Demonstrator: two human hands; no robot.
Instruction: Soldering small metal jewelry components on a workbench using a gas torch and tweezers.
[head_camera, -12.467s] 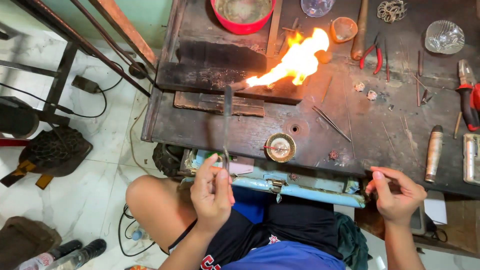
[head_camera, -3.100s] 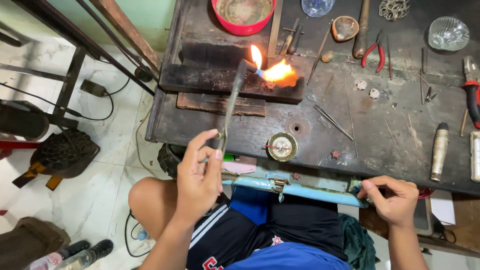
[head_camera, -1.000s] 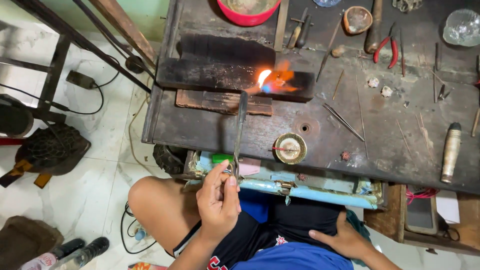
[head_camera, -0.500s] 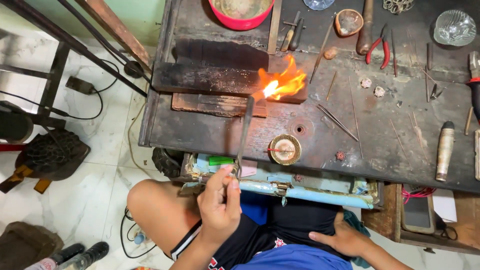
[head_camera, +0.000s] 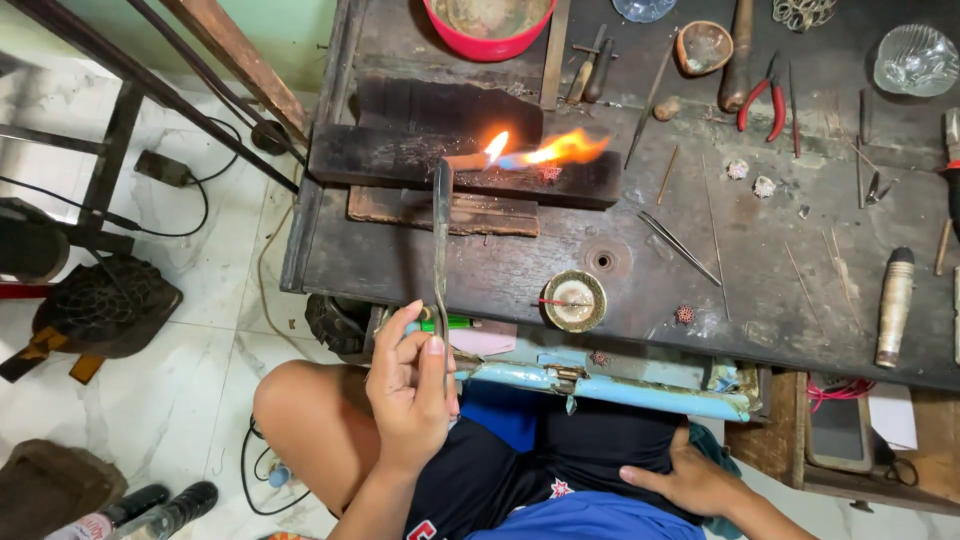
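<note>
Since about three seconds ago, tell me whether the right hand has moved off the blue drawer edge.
Yes. The right hand has dropped from the long blue metal drawer edge down onto the lap, toward the person.

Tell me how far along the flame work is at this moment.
Mid-step. Lit and running: the flame plays across a small piece on the charred block. In hand: the left hand holds the torch pipe; the right hand rests on the thigh. Left: tweezers and pliers lie untouched.
</note>
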